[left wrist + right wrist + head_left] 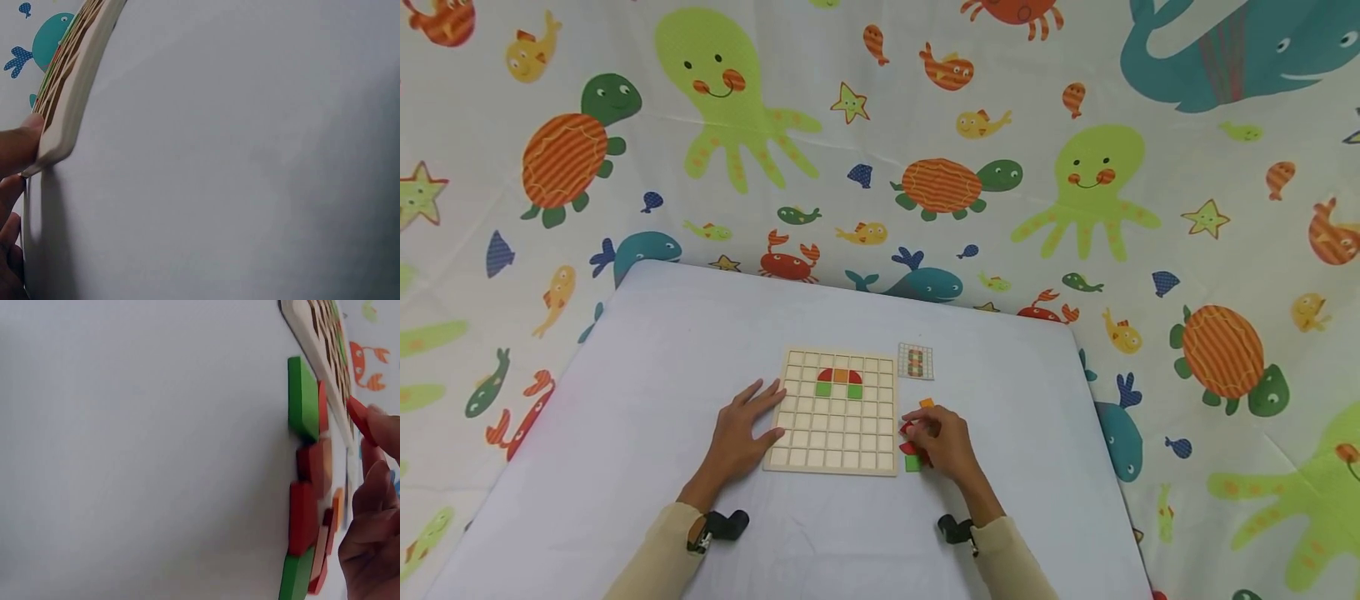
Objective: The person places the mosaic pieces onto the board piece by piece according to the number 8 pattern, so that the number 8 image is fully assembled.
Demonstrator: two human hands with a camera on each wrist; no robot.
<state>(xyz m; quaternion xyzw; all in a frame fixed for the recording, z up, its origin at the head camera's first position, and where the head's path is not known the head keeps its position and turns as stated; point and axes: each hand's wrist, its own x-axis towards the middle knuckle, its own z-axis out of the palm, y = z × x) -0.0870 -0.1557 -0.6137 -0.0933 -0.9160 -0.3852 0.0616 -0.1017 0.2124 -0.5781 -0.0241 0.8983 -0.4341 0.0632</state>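
A wooden grid board (820, 436) lies on the table. My left hand (737, 439) rests at its left edge with fingers spread; in the left wrist view the thumb (22, 140) touches the rim near a corner. Set in the upper cells are an orange square (841, 376), a red curved-corner piece on either side of it, and two green squares below those. Between thumb and fingers, my right hand (947, 442) pinches a red piece (361, 420) above the loose pieces at the board's right side. Its exact shape is partly hidden by the fingers.
Loose green, red and orange pieces lie beneath and around the right hand, among them a green block (303, 400) and an orange piece (927, 403). A small pattern card (916, 362) sits beside the board's upper right corner. Behind the table (647, 375) hangs a sea-animal cloth (850, 200).
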